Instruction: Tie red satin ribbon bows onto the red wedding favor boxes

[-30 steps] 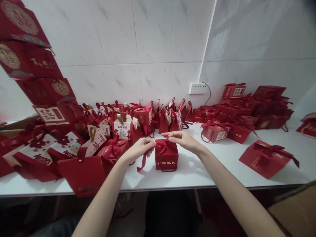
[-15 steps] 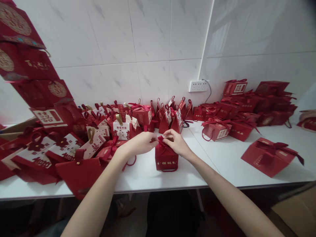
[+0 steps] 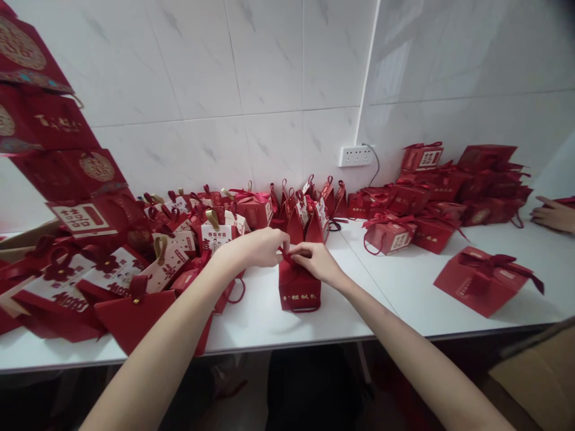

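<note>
A small red gift box with gold lettering on its front stands upright near the front edge of the white table. A red ribbon runs over its top. My left hand pinches the ribbon at the upper left of the box. From the right, my right hand has thumb and forefinger closed on the ribbon at the box's top. The exact crossing of the ribbon between my fingers is too small to make out.
Many red gift boxes crowd the left, beside a tall stack. More ribboned boxes are piled at the back right; one box lies nearer. Another person's hand rests at the far right. A power strip is on the wall.
My left hand has drawn slightly up and left, with the ribbon stretched between my hands. Another person's hand now shows more clearly at the far right. The view has shifted slightly.
</note>
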Available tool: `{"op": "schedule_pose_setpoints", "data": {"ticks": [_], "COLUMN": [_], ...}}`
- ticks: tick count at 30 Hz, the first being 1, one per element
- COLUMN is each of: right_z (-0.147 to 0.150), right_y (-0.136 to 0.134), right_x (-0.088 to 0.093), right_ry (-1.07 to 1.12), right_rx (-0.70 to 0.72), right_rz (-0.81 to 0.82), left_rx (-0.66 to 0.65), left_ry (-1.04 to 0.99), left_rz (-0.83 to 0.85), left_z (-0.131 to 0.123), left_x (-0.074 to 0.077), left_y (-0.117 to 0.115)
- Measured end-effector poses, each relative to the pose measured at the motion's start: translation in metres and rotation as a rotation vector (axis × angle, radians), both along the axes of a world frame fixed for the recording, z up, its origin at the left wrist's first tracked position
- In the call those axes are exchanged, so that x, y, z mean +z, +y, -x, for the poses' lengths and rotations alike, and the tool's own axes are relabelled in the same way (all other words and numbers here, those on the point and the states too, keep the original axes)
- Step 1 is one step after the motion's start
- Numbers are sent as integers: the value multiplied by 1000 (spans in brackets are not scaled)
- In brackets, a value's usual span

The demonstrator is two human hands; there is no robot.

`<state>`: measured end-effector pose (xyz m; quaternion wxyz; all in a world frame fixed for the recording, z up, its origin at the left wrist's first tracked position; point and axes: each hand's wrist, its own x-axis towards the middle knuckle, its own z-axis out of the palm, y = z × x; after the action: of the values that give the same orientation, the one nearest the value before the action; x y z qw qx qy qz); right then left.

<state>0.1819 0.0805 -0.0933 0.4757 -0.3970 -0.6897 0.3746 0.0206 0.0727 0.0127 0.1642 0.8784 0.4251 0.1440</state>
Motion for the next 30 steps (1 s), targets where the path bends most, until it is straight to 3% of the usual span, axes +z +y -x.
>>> {"op": "schedule_pose_setpoints", "data": {"ticks": [5, 14, 17, 20, 25, 30], "right_z": [0, -2, -3, -4, -2, 0], "right_y": [1, 2, 1, -1, -2, -2], "right_x": [-1, -5, -5, -6, -12, -15], "right_ry": [0, 3, 16, 38, 95, 105], "right_rx": [9, 35, 43, 11, -89, -162], "right_rz": [-1, -11, -10, -23, -49, -53], "left_rx": [-28, -22, -18, 6, 38, 73], "left_ry": [-30, -130, -203, -301, -428, -510], "left_rz": [-54, 40, 43, 44, 63, 86], "left_z": [0, -6, -2, 1, 2, 2], "left_x": [-2, -3, -16, -39, -78, -87], "left_y": [3, 17, 29, 37, 32, 15]}}
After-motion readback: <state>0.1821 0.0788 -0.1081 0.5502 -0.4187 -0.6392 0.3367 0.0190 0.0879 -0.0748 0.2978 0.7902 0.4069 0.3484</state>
